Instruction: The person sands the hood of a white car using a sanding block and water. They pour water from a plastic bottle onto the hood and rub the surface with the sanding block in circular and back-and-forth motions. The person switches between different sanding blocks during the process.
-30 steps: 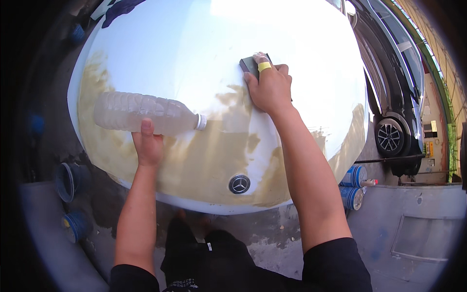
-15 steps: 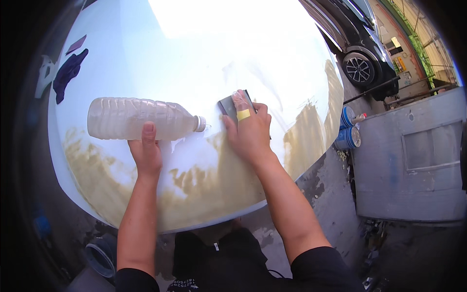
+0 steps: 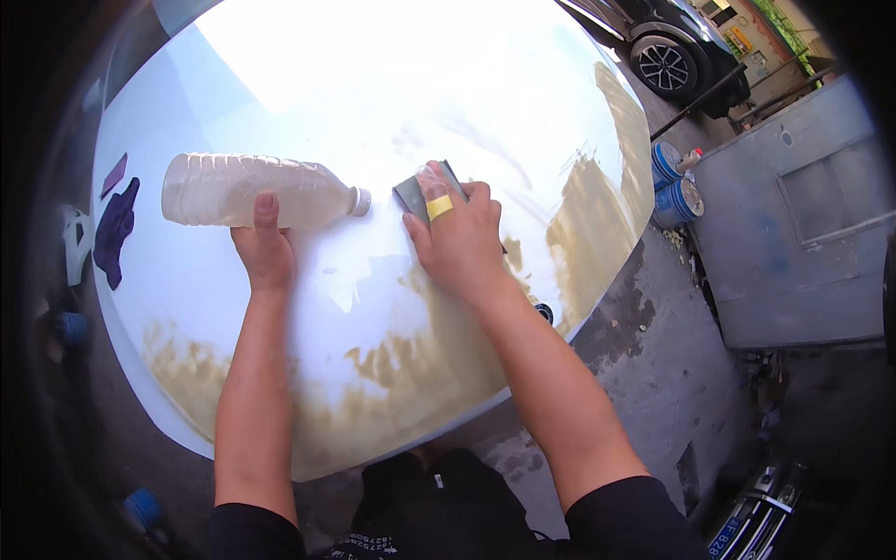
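My left hand is wrapped round a clear plastic bottle holding cloudy liquid. It lies sideways in my grip, white cap to the right, above a large white panel that looks like a car hood. My right hand is closed on a dark grey-green sanding block, pressed flat to the panel. Yellow tape and a clear wrap cover one of its fingers. Yellowish-brown patches run along the panel's near and right edges. What lies under the block is hidden.
A dark purple cloth and a small purple sheet lie at the panel's left edge. Blue-and-white buckets stand on the floor at right, beside a grey panel. A dark car is parked at the far right.
The whole view has shifted and tilted. My right hand and block have moved slightly left in the picture, the bottle a little up. A dark round thing now shows beside my right forearm. Both grips stay the same.
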Demonstrator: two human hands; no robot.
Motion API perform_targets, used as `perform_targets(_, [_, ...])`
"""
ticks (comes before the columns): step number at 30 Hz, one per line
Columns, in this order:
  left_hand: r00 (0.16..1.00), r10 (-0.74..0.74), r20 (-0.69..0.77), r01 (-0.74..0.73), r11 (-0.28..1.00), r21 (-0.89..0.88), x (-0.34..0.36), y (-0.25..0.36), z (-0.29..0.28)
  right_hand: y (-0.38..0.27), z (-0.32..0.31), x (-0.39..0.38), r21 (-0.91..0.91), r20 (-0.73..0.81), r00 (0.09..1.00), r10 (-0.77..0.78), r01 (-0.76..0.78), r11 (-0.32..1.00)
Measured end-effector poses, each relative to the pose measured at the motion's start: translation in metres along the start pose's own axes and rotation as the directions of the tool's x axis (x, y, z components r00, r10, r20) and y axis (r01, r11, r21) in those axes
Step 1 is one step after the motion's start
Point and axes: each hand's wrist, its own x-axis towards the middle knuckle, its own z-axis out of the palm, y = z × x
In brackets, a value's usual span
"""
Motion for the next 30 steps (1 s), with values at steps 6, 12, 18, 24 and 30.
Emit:
perform_targets(6, [0.992,-0.117,-0.051,0.115,0.993,-0.041,0.001,0.008,-0.004,-0.009,0.005,-0.024,0.026,0.035,0.998,-0.052,0.051,0.998])
perform_targets(12, [0.995,-0.087,-0.059,0.083,0.995,-0.062,0.004,0.004,0.000,-0.028,0.007,-0.073,0.039,-0.001,0.998,-0.057,0.057,0.998])
perform_targets(18, [0.991,-0.128,0.048,0.132,0.986,-0.099,0.006,-0.001,0.006,0.008,0.001,0.022,-0.019,-0.013,0.994,0.106,-0.106,0.994])
perform_targets(24, [0.989,-0.109,0.099,0.119,0.988,-0.096,0.008,0.002,-0.001,-0.054,0.000,-0.153,0.019,-0.057,0.997,0.054,-0.053,0.998])
perform_targets(30, [0.979,-0.099,0.180,0.117,0.989,-0.088,0.007,0.003,0.004,0.007,-0.013,-0.040,0.007,-0.107,0.985,0.138,-0.138,0.990])
